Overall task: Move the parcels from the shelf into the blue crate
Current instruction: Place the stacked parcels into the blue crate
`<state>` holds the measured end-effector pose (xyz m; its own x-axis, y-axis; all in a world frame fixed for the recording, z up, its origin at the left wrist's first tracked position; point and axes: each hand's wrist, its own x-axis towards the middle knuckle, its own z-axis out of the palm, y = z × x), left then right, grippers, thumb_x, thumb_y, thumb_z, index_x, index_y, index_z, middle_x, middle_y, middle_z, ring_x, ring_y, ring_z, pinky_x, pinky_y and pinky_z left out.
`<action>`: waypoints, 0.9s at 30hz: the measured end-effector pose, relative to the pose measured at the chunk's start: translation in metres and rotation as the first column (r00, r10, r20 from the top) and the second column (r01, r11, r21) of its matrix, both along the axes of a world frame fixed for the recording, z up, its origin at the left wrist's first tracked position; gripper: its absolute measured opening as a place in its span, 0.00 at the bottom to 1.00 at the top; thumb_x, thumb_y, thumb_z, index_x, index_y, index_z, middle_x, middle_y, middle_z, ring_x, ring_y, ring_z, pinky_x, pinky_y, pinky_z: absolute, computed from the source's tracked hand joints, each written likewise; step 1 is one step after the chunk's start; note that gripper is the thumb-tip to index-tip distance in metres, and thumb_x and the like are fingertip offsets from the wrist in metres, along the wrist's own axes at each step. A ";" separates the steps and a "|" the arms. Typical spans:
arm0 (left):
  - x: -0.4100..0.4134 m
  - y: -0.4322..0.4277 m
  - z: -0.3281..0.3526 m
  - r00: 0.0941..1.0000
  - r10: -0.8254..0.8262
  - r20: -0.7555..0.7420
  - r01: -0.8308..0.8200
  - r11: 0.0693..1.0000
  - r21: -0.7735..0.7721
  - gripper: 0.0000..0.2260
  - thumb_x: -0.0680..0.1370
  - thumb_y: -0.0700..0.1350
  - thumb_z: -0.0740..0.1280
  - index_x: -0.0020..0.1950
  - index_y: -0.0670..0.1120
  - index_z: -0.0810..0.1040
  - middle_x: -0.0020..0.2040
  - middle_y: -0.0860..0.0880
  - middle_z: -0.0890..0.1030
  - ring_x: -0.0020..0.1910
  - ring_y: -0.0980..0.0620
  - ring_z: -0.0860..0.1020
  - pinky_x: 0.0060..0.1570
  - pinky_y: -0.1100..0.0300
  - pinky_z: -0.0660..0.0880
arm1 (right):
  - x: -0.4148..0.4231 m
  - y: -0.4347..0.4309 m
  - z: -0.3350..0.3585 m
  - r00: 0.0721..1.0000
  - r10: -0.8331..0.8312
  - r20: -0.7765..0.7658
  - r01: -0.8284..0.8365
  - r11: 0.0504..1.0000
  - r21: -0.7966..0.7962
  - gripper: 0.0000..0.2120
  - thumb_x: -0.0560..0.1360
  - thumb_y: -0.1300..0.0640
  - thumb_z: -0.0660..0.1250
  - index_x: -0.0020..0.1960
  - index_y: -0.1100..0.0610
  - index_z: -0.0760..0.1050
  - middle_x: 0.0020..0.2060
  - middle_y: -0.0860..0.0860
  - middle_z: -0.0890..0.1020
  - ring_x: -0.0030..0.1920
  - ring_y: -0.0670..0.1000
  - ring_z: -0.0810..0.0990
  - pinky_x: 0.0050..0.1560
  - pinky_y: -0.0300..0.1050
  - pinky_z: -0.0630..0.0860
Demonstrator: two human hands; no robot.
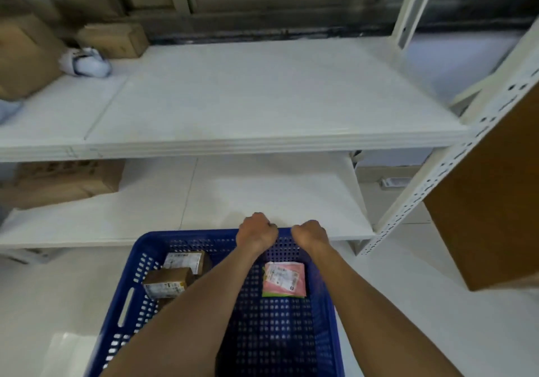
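Note:
The blue crate (145, 263) stands on the floor in front of the white shelf (233, 143). Inside it lie two small brown boxes with white labels (166, 284) (186, 261) on the left and a flat pink parcel (284, 279) on the right. My left hand (256, 232) and my right hand (310, 233) are both closed over the crate's far rim, side by side. On the upper shelf board at the far left sit a brown box (113, 39), a white wrapped parcel (86, 63) and a larger carton (26, 55).
A cardboard carton (64, 181) rests on the lower shelf board at the left. The perforated white upright (455, 166) of the shelf runs down the right side, with a large brown box (493, 201) just beyond it. Pale floor tiles surround the crate.

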<state>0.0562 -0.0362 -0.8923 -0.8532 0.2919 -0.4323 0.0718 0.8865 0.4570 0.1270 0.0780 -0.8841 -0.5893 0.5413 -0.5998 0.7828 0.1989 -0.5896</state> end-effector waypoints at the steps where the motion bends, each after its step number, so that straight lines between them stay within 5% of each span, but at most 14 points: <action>1: 0.002 0.001 0.027 1.000 -0.004 -0.004 0.004 1.000 -0.006 0.12 0.77 0.46 0.61 0.39 0.43 0.79 0.39 0.46 0.83 0.36 0.48 0.80 0.32 0.59 0.75 | 0.003 0.000 0.027 1.000 0.006 0.006 -0.006 1.000 -0.003 0.08 0.76 0.56 0.62 0.45 0.61 0.73 0.43 0.55 0.79 0.42 0.55 0.78 0.41 0.43 0.72; 9: 0.015 0.008 0.245 0.999 0.041 -0.032 -0.040 0.998 0.042 0.10 0.75 0.43 0.60 0.34 0.43 0.73 0.35 0.46 0.80 0.32 0.50 0.77 0.30 0.62 0.70 | 0.019 0.006 0.244 0.999 0.028 -0.019 -0.028 0.999 0.025 0.07 0.74 0.59 0.62 0.38 0.59 0.69 0.35 0.51 0.74 0.34 0.51 0.73 0.33 0.40 0.68; 12: 0.014 0.013 0.329 0.999 0.031 -0.040 -0.029 0.998 0.048 0.10 0.75 0.43 0.60 0.42 0.41 0.79 0.44 0.42 0.84 0.38 0.46 0.80 0.28 0.61 0.68 | 0.021 0.012 0.327 0.996 0.048 -0.072 -0.046 0.998 0.036 0.06 0.76 0.58 0.62 0.46 0.61 0.72 0.40 0.53 0.76 0.42 0.54 0.76 0.42 0.41 0.71; 16: 0.010 0.020 0.439 0.992 0.070 -0.106 -0.063 0.996 0.065 0.14 0.72 0.45 0.60 0.49 0.42 0.82 0.48 0.44 0.84 0.48 0.43 0.82 0.40 0.58 0.76 | 0.019 0.020 0.434 0.989 0.046 -0.142 -0.036 0.997 0.074 0.09 0.76 0.58 0.62 0.52 0.62 0.75 0.49 0.56 0.80 0.48 0.57 0.77 0.48 0.42 0.72; 23: 0.011 0.025 0.617 0.959 0.142 -0.244 -0.103 0.981 0.163 0.11 0.74 0.45 0.64 0.50 0.44 0.83 0.49 0.44 0.84 0.47 0.42 0.82 0.47 0.54 0.80 | 0.021 0.024 0.607 0.963 0.090 -0.254 -0.038 0.979 0.202 0.15 0.77 0.56 0.61 0.59 0.62 0.75 0.51 0.56 0.79 0.50 0.58 0.78 0.48 0.45 0.71; 27: 0.009 0.021 0.702 0.938 0.118 -0.326 -0.053 0.978 0.204 0.11 0.74 0.45 0.63 0.48 0.42 0.82 0.47 0.44 0.84 0.44 0.42 0.81 0.39 0.57 0.75 | 0.021 0.028 0.687 0.926 0.153 -0.345 -0.064 0.964 0.257 0.09 0.76 0.55 0.63 0.48 0.61 0.74 0.42 0.55 0.78 0.45 0.58 0.77 0.44 0.45 0.70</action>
<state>0.0656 -0.0149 -0.1899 -0.9637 0.2597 -0.0616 0.1773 0.7954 0.5796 0.1483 0.1064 -0.1976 -0.8032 0.5615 -0.1990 0.4932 0.4394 -0.7508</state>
